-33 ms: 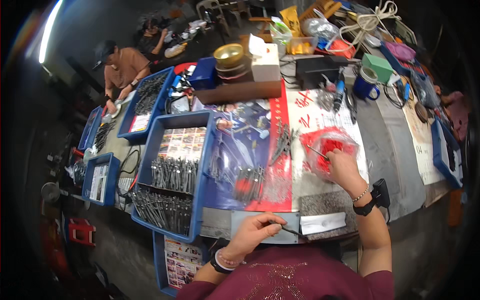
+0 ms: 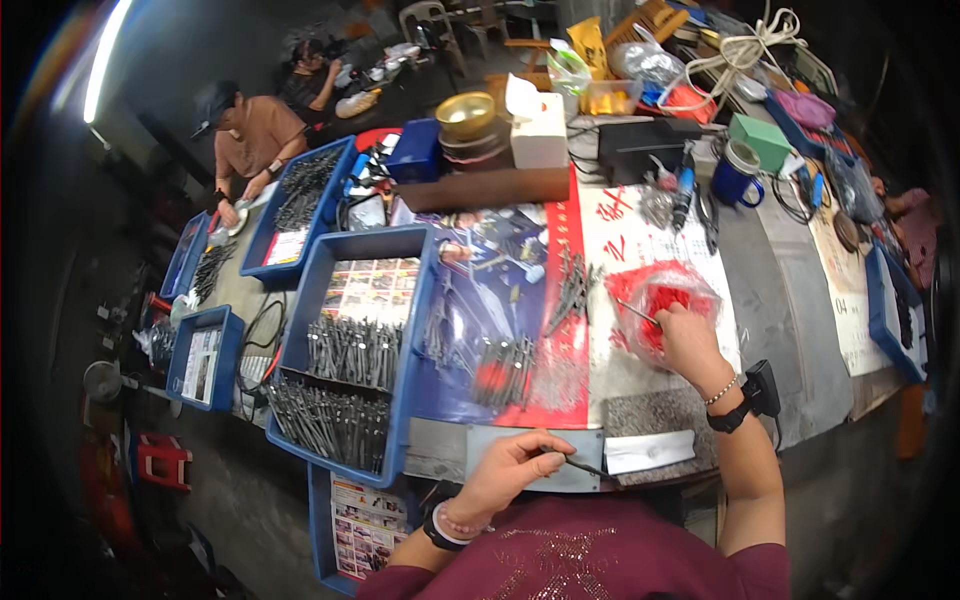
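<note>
My left hand (image 2: 512, 472) is closed at the near table edge, pinching a slim dark metal piece (image 2: 580, 464) between thumb and fingers. That piece points right, over a grey plate (image 2: 530, 478). Farther off, my right hand (image 2: 690, 342) reaches to a clear plastic bag (image 2: 648, 350) of small red pieces (image 2: 668, 296). A thin dark rod (image 2: 638, 311) sticks out leftward from its closed fingers; its exact kind is unclear. The right fingertips are at the red pieces and partly hidden. A folded white strip (image 2: 650, 452) lies on a speckled grey block (image 2: 655, 412) nearby.
Left of me, a blue bin (image 2: 425, 290) holds rows of slim dark metal tools (image 2: 330, 425). Bundles of similar tools (image 2: 503, 370) lie on the printed sheet. A blue mug (image 2: 735, 178) and a brown wooden tray (image 2: 490, 188) stand behind. Another person (image 2: 255, 135) works at far left.
The view has shifted slightly, so the table appears a little farther right. Both hands keep nearly the same pose and grip.
</note>
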`<state>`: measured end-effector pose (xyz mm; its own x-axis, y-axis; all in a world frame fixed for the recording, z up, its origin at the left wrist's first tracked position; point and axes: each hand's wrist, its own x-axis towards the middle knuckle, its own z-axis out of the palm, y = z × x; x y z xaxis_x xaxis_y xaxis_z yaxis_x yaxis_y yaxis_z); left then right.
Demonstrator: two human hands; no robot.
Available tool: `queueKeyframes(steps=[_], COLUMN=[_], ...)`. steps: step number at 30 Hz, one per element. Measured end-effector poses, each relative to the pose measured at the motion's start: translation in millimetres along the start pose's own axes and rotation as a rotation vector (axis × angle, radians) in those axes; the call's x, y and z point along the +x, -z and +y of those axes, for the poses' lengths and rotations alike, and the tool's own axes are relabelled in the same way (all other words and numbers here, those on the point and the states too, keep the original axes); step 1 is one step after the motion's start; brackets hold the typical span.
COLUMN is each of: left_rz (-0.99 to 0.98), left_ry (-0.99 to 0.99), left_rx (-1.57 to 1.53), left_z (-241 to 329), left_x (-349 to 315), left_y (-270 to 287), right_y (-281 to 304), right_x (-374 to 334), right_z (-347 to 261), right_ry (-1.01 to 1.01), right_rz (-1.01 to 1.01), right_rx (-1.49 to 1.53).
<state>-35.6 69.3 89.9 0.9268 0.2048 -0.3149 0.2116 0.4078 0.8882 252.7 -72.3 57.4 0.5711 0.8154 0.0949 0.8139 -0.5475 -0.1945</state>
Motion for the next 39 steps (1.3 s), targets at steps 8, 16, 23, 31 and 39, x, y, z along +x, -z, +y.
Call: queueKeyframes(steps=[8,16,23,31,39], left_rz=[0.024,0.031,0.034,0.066,0.045], left_ry=[0.003,0.014,-0.004,-0.066,-0.145], left_rx=[0.016,-0.024,-0.004,0.097,0.117], left_z=[-5,-4,-4,0,2], left_x=[-4,-7,-13,-17,-9], left_y=[14,9,1,-11,-18], right_y=[-29,-22,-14,-1,52], right_x=[5,4,-1,-7,-44], right_z=[10,15,17,20,-14], right_ry=[0.052,0.047,0.025,-0.065,-0.294], right_rz=[0.048,-0.033,0.027,0.238,-0.026], right_rx=[-0.091,-0.087,0.047,0.358,1.235])
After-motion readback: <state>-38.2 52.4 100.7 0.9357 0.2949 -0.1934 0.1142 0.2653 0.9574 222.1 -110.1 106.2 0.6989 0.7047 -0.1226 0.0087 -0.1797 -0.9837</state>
